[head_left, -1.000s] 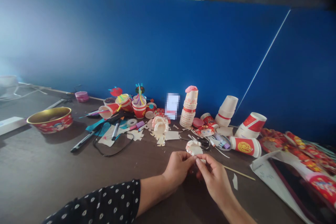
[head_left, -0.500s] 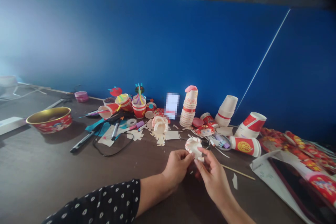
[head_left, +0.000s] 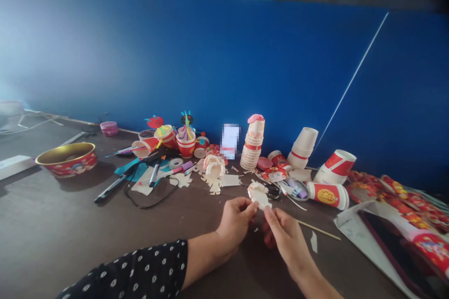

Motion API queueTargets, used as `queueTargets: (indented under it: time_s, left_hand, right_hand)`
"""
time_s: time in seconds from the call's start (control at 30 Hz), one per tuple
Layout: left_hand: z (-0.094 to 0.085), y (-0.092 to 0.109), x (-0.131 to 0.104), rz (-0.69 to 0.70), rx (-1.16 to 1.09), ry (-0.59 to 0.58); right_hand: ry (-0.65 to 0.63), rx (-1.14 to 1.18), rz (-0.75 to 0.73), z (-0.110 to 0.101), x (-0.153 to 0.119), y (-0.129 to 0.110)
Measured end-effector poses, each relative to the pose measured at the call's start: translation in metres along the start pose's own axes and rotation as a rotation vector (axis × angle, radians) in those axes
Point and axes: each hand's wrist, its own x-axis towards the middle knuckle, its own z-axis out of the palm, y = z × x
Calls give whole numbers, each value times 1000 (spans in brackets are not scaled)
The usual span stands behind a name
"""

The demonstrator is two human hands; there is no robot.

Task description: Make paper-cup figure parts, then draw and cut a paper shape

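A white paper cup piece with small cut, folded flaps along its rim is held above the dark table. My left hand pinches its lower left edge between thumb and curled fingers. From the right, my right hand grips its lower right edge, thumb on top and fingers bent beneath. A similar curled, fringed cup piece lies on the table just beyond, to the left. Close to my right hand are a thin wooden stick and a white paper scrap.
Stacked paper cups stand at the back, with more cups to the right. A phone lies at the lower right. Decorated cups, markers and a gold-lined bowl are on the left.
My right hand's fingers have moved from the inner right side of the cup piece down to its lower edge. The piece has turned slightly, and its inside shows flatter.
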Motion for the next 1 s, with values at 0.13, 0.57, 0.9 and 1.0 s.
queueTargets:
  time_s: [0.13, 0.57, 0.9, 1.0]
  left_hand:
    - [0, 0, -2, 54, 68, -44]
    - [-2, -2, -1, 36, 32, -117]
    - [-3, 1, -1, -30, -123, -264]
    - [-2, 2, 0, -49, -180, -236]
  right_hand:
    - [-38, 17, -7, 1, 0, 0]
    - [-34, 117, 21, 1, 1, 2]
    - [35, 88, -43, -1, 5, 9]
    - [34, 43, -57, -1, 5, 10]
